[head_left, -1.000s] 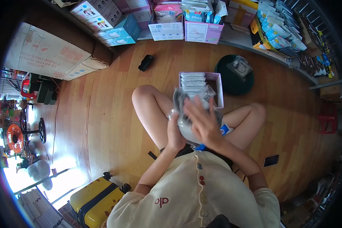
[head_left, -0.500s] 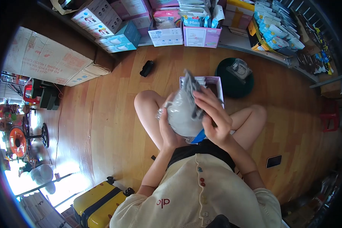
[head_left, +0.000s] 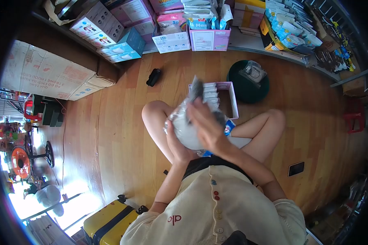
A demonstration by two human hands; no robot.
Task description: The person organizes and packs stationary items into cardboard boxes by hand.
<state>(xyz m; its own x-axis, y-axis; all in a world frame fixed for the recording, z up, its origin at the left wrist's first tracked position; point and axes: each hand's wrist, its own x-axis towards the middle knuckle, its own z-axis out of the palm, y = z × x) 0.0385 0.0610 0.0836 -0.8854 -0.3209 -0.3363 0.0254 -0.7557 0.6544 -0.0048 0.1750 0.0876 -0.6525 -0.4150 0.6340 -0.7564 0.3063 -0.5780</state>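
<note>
A round whitish object in clear plastic wrap (head_left: 185, 132) is held over my lap. My left hand (head_left: 176, 145) is curled round its left side and supports it. Across its top lies my right hand (head_left: 206, 124), smeared by motion, with a crumpled grey cloth (head_left: 196, 90) showing past its fingers. Just beyond, an open box with pinkish-white walls (head_left: 234, 102) holds a row of white packets (head_left: 210, 94). A blue-and-white packet (head_left: 229, 128) shows beside my right wrist.
A dark green round stool (head_left: 247, 90) carries a clear plastic package (head_left: 254, 72). A black object (head_left: 153, 77) and a phone (head_left: 296, 169) lie on the wooden floor. Shelved boxes of packets (head_left: 210, 41) line the back. Left are a large carton (head_left: 57, 73) and a yellow suitcase (head_left: 112, 222).
My right hand has swept left across the wrapped object with the grey cloth. More of the box and its white packets shows now. The view has shifted slightly.
</note>
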